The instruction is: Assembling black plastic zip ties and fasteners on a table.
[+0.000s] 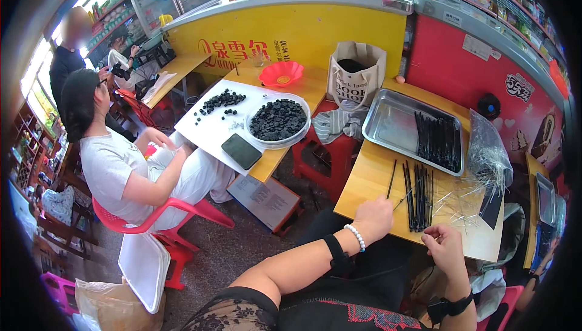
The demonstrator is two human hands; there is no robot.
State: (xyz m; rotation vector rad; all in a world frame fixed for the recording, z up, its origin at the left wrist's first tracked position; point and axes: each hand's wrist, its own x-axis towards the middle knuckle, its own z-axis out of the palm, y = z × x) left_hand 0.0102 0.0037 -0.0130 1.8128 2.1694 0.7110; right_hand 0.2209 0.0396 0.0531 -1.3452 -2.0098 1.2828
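1. In metal tray [388,119]: black sticks [436,140], overlapping, hard to count.
2. In beige tote [337,76]: dark interior [353,65], unclear.
3. In round tub [276,145]: small black pieces [277,119].
4. With left hand [374,219], curled, pinches dark stick [392,178]; fingertips hidden.
5. With right hand [448,249], thumb near forefinger, cannot tell if holds something.
6. Before hands, on table [364,191]: loose sticks [418,197].

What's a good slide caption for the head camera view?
Left hand holding a thin black stick, right hand near a row of black sticks on a wooden table, metal tray beyond.
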